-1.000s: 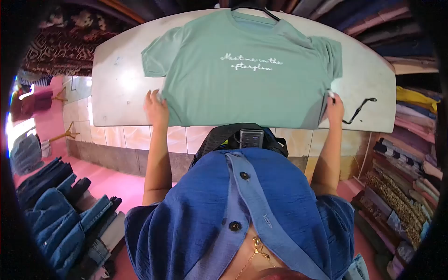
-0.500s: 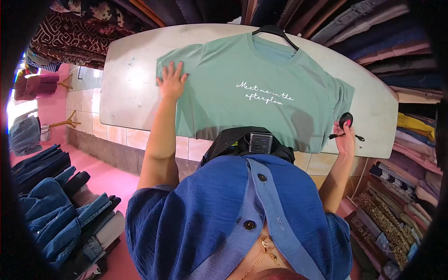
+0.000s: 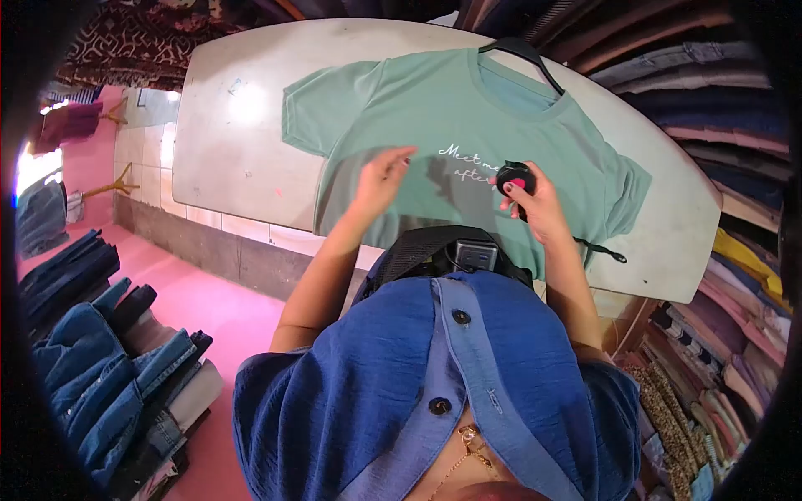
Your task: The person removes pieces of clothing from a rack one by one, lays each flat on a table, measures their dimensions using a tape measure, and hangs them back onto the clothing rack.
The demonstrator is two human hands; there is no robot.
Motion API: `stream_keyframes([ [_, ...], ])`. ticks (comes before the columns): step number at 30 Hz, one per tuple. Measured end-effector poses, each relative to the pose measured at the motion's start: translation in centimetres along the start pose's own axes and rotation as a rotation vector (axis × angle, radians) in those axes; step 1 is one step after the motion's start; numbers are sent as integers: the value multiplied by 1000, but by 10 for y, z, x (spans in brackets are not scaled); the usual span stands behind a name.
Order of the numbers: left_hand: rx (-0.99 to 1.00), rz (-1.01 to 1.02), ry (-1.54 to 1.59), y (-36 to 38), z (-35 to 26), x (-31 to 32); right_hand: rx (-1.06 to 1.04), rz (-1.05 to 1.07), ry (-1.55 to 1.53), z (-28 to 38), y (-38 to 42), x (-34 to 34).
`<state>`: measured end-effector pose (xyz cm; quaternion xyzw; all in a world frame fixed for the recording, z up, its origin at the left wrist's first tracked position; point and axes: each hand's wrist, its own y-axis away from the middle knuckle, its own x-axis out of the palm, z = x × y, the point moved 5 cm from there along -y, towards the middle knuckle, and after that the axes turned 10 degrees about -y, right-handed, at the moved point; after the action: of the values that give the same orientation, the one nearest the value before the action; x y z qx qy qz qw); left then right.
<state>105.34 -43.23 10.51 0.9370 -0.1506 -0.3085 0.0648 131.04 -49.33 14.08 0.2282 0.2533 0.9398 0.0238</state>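
Note:
A light green T-shirt (image 3: 401, 92) with white script lettering lies spread on the white table, its collar at the far side. A black hanger (image 3: 525, 52) sits in the neck opening. My right hand (image 3: 541, 209) grips a round black tape measure (image 3: 505, 177) with a pink-red centre, over the lettering and hiding part of it. A black cord (image 3: 603, 250) sticks out to the right of my right wrist. My left hand (image 3: 382, 182) is over the middle of the shirt, left of the lettering, fingers stretched out and holding nothing.
The white table (image 3: 225, 159) has a curved far edge. Folded clothes (image 3: 718, 108) are stacked along the right, and jeans (image 3: 100, 367) are piled at the lower left. Patterned fabric (image 3: 125, 50) hangs at the upper left. A black bag (image 3: 418, 255) with a small device is at my waist.
My left hand has left the shirt's left sleeve and moved right to its middle. My right hand has carried the tape measure left from the right hem area to the lettering.

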Motion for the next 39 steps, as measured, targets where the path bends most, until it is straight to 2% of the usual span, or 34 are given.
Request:
stream_keyframes([
  [2,-41,264,478,7,-6,25,35,30,75,-7,-7,11],
  [3,-48,253,479,9,-9,28,42,40,78,-10,-10,16],
  [5,-211,402,650,14,-19,38,29,75,186,-16,-15,26],
  [7,-257,411,698,15,-26,38,38,67,277,-27,-23,31],
  [9,-301,415,741,16,-27,38,-317,94,766,-25,-28,46],
  [10,-355,380,708,16,-22,38,-479,87,847,-18,-24,59],
  [15,-491,233,711,9,8,31,-620,112,1027,-18,-30,84],
  [17,-344,183,570,-3,23,21,-635,122,1078,-19,-33,88],
  [18,-221,44,310,-12,36,9,-584,89,1145,-21,-36,86],
  [19,-223,45,309,-17,36,-1,-530,56,1210,-23,-39,84],
  [21,-233,-327,-147,-23,27,-43,-544,20,1211,-25,-43,75],
  [22,-235,-325,-148,-28,32,-47,-559,-14,1214,-25,-44,71],
  [24,-142,-525,-384,-34,32,-60,-555,-36,1242,-27,-46,66],
  [27,-55,-601,-515,-37,30,-56,-542,-61,1292,-33,-48,62],
  [31,-58,-649,-572,-36,32,-52,-509,-80,1327,-36,-50,63],
  [33,50,-703,-640,-34,35,-50,-509,-79,1321,-37,-52,63],
  [37,113,-639,-695,-32,35,-55,-517,-70,1309,-38,-54,62],
  [39,258,-637,-898,-27,27,-51,-514,-74,1310,-38,-54,61],
])
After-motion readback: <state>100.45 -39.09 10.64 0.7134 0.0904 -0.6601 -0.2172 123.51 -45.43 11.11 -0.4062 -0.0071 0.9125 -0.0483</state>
